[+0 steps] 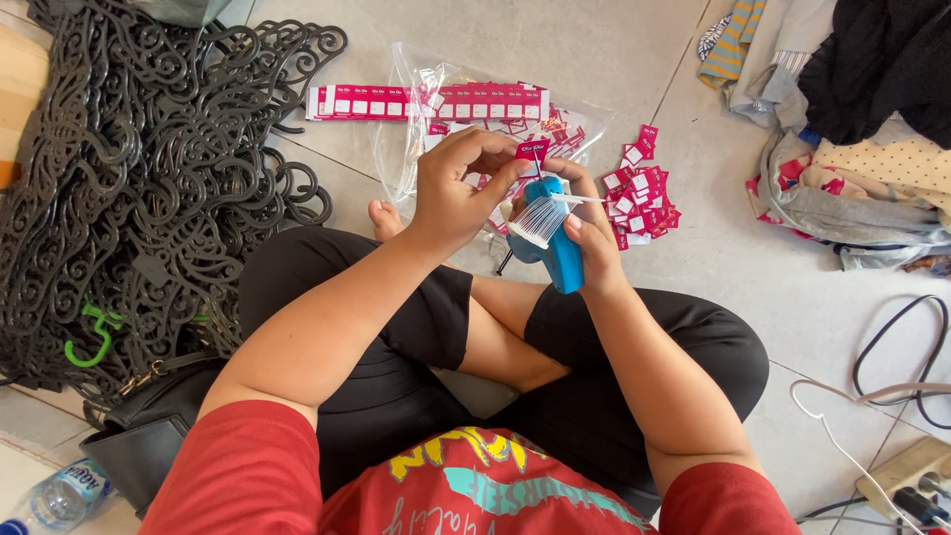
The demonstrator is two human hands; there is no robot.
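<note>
I sit cross-legged on a tiled floor. My right hand (592, 241) grips a blue tagging gun (557, 246) loaded with a strip of white plastic fasteners (536, 220). My left hand (458, 183) pinches a small pink paper tag (531, 150) at the tip of the gun's needle. Both hands meet above my knees.
A clear plastic bag (411, 129) with a row of pink tags (396, 102) lies ahead, and loose pink tags (639, 193) sit to its right. A heap of black ornate hangers (139, 178) fills the left. Clothes (852, 149) pile at the right. Power strip and cables (906, 466) at bottom right; black bag (149, 426) and bottle (59, 495) bottom left.
</note>
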